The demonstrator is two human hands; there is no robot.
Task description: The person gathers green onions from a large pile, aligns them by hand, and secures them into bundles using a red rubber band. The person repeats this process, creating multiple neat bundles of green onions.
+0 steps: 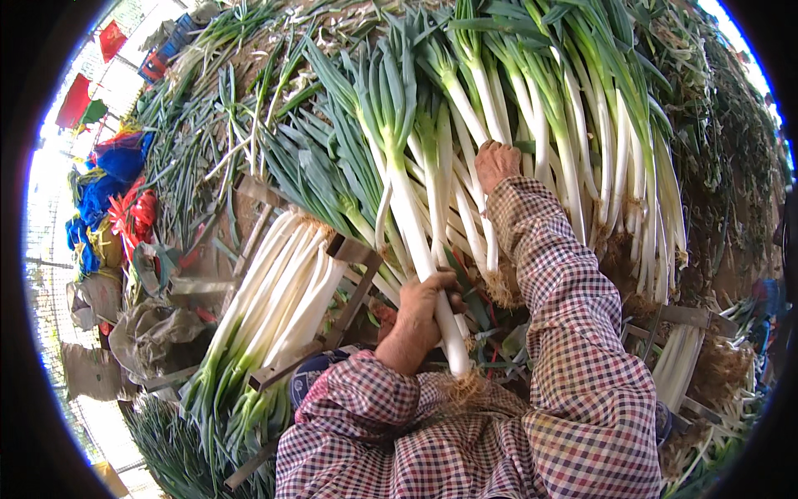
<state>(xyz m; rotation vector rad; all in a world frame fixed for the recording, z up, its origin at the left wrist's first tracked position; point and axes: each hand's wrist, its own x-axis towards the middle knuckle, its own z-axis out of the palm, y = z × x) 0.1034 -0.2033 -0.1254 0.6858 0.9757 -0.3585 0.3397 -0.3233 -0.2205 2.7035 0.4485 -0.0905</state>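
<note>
My left hand (421, 315) is closed around the white shank of a thick scallion (408, 212). Its leaves point up and away, and its roots hang by my checked shirt. Farther out, my right hand (497, 163) has its fingers curled over the white stalk of another scallion (466, 109) in the pile; the fingertips are hidden. Many more scallions (601, 137) lie spread ahead and to the right, green leaves away from me, roots towards me.
A metal rack (355, 256) at left holds a bundle of trimmed-looking scallions (280, 280). Another rack (682, 317) with white stalks stands at right. Red plastic ties (132, 215), blue netting (100, 199) and a grey sack (159, 334) lie left. Loose leaves (187, 162) cover the ground.
</note>
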